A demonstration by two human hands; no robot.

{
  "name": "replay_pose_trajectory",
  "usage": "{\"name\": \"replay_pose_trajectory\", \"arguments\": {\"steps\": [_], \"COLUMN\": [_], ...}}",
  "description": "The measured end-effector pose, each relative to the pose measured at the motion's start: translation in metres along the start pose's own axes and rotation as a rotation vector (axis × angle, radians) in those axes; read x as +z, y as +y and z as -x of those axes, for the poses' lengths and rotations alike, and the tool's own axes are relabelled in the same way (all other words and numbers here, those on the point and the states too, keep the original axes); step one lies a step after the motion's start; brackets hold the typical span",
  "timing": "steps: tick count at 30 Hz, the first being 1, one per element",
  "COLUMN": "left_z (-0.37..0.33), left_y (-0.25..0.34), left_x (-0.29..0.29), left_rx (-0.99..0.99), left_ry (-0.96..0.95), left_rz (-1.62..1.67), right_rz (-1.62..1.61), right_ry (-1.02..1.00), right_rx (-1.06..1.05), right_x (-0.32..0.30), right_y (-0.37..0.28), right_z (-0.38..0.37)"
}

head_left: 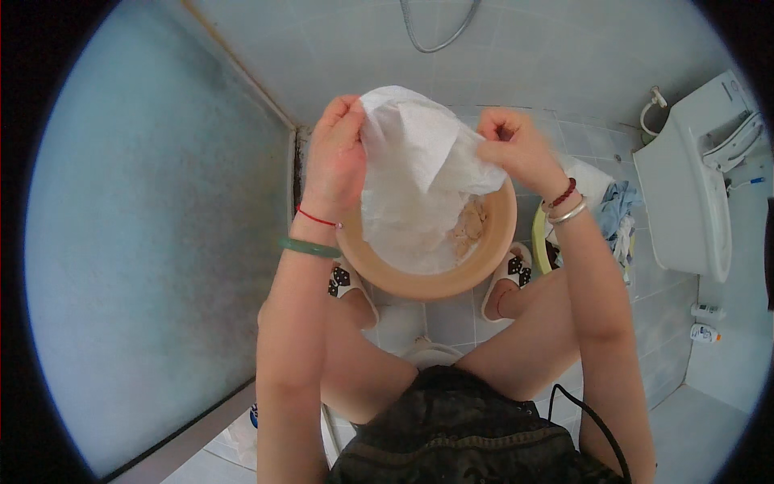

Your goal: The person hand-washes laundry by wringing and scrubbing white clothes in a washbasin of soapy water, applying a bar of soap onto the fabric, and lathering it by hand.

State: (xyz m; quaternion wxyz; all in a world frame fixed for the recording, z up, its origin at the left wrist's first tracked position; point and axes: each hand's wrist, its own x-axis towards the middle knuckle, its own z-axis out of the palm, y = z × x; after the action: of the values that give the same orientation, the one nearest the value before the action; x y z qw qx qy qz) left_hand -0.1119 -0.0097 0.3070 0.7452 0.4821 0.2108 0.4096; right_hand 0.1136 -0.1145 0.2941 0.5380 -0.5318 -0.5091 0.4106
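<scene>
Your left hand [337, 157] pinches the white cloth [403, 173] by one edge, your right hand [522, 153] by the other, fingers closed, above the tan basin [429, 288]. Keep both pinches firm and the cloth over the basin, so any drips fall inside.

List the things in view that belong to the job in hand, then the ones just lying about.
In the job:
- cloth, stretched between left grip and right grip
- basin, below the cloth

Apparently just lying about, untouched:
- tub with clothes, on the right
- bottles, far right
- hose, hanging at the top
</scene>
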Motion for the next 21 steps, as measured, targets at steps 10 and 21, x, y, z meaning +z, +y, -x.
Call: {"name": "replay_pose_trajectory", "arguments": {"steps": [10, 21], "left_z": [0.001, 0.008], "left_y": [0.026, 0.036], "left_x": [0.020, 0.009], "left_rx": [0.005, -0.002], "left_ry": [-0.062, -0.266], "left_rz": [-0.114, -0.230], "right_rz": [0.558, -0.061], "right_ry": [-0.527, -0.270], "right_rx": [0.354, 0.224], "right_x": [-0.026, 0.001], "right_y": [0.015, 0.041], "right_z": [-0.001, -0.023]}}
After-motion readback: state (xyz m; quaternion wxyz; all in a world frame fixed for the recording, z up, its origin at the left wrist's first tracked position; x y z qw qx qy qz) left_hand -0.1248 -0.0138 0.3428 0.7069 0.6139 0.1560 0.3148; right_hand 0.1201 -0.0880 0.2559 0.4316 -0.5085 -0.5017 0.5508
